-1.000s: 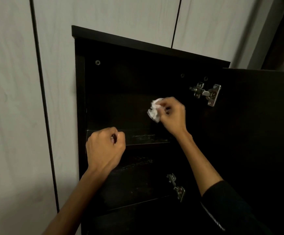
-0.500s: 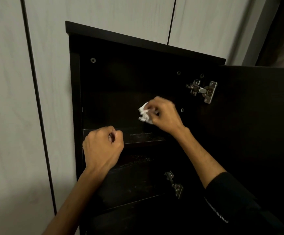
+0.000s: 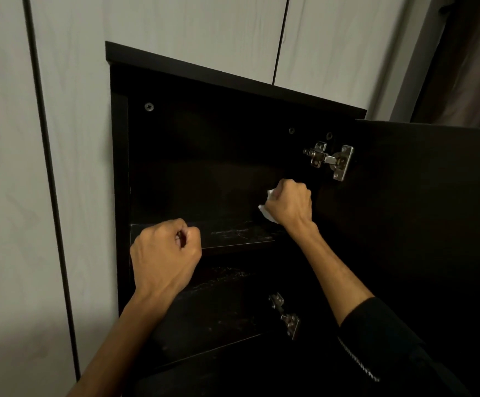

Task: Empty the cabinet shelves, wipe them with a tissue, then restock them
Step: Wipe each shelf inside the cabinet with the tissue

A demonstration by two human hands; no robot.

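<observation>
Tissue (image 3: 266, 212) wadded in your right hand (image 3: 290, 204), left hand (image 3: 165, 252) fisted empty: streaks on the shelf (image 3: 233, 234) between your hands risk being missed.

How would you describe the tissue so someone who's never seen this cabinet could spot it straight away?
Find the dark cabinet with its door swung open to the right. Inside, above the top shelf, the right hand grips a crumpled tissue. It is the only white thing against the black interior.
</observation>
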